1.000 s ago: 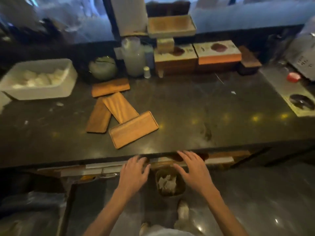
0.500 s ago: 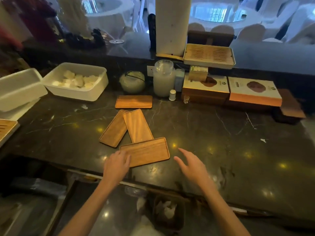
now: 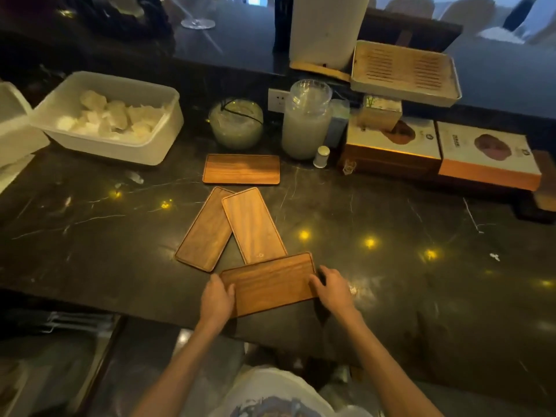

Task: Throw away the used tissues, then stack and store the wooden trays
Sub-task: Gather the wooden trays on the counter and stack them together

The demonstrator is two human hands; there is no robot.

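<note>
Surface: a dark marbled stone counter (image 3: 391,224) is seen from above, with 4 flat rectangular brown wooden trays laid on it.
Nearest tray (image 3: 269,282): it is laid crosswise close to the counter's front edge and is held at both short ends.
Left hand (image 3: 217,299): its fingers are curled over the tray's left end, gripping it.
Right hand (image 3: 332,288): its fingers are closed on the tray's right end.
Middle tray (image 3: 252,225): it is set lengthwise, its near end touching or slightly overlapped by the held tray.
Left tray (image 3: 204,230): it is tilted, and its far right corner is overlapped by the middle tray.
Far tray (image 3: 241,169): it is laid crosswise, apart from the others.
White rectangular plastic tub (image 3: 120,145): it is placed at the far left and filled with crumpled white tissues (image 3: 114,117).
</note>
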